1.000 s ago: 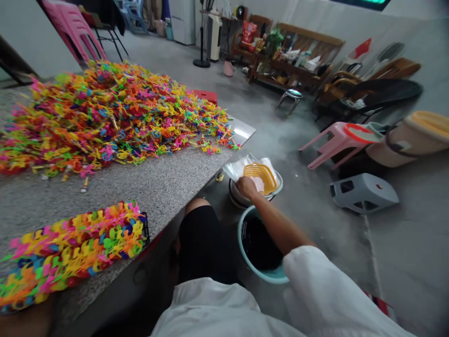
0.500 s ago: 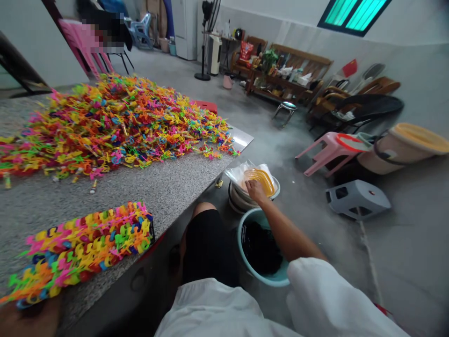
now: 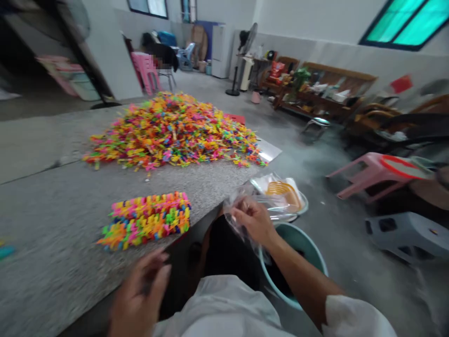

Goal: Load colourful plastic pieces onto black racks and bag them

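Note:
Pinched in my right hand (image 3: 253,217) is a clear plastic bag (image 3: 277,204), spread between the table edge and the yellow basket (image 3: 282,189). My left hand (image 3: 143,290) is blurred, with thumb and fingers apart and nothing between them, just off the front edge of the grey stone table (image 3: 66,234). Beyond it, on the table, sits a block of small colourful plastic pieces (image 3: 147,220) set in tight rows. Farther back rises a large loose heap of similar pieces (image 3: 175,131). More clear bags lie under and around the basket.
A light-blue bucket (image 3: 317,257) with dark contents stands on the floor beside my right forearm. On the right are a pink stool (image 3: 365,173) and a grey stool (image 3: 410,234). Wooden benches (image 3: 340,75) line the back wall. A person sits at the far left.
My right hand has come from the basket towards the table, drawing out a clear bag. My left hand has let go of the block of pieces and moved right. The view has turned left.

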### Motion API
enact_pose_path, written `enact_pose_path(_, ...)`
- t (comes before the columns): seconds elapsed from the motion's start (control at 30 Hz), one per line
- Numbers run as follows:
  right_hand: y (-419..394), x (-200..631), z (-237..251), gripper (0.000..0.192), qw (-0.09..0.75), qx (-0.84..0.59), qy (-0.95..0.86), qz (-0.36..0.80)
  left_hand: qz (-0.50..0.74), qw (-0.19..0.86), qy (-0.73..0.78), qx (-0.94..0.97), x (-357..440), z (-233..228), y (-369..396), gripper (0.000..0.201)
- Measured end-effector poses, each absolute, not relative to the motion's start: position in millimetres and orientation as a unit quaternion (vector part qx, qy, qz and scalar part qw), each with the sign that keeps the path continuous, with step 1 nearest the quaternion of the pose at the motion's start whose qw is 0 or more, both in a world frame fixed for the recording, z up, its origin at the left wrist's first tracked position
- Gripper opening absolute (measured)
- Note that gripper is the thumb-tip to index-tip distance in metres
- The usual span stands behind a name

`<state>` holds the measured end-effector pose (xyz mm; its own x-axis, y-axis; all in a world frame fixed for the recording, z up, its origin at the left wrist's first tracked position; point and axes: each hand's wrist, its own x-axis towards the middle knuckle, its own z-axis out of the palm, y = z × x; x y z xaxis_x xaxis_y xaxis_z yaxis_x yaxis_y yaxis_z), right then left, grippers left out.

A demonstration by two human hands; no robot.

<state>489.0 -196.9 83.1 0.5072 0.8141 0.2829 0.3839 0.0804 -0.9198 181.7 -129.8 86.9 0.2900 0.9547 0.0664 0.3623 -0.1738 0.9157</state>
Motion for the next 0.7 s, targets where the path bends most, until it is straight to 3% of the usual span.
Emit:
enact_pose_path(0.13, -181.5, 401.9, 90.5, 0.036, 0.515, -0.556, -0.632, 0.163, 0.318, 0.639, 0.389, 0.582, 219.3, 96.8, -131.5, 0.065)
enact_pose_path(0.27, -173.8, 372.1, 89.1, 0.020, 0.483, -0.525, -0.685, 0.151, 0.317, 0.664, 0.404, 0.544, 221.8, 103.5, -116.2, 0.049)
enact_pose_path(0.53, -172.1, 398.6, 87.5, 0.034, 0.434, -0.583, -0.676, 0.121, 0.478, 0.687, 0.427, 0.342, 183.4, 108.0, -99.3, 0.048)
enact_pose_path(0.7, -169.6, 426.8, 67.5, 0.038, 0.407, -0.684, -0.601, 0.073, 0.387, 0.804, 0.312, 0.325, 172.5, 117.9, -131.9, 0.045)
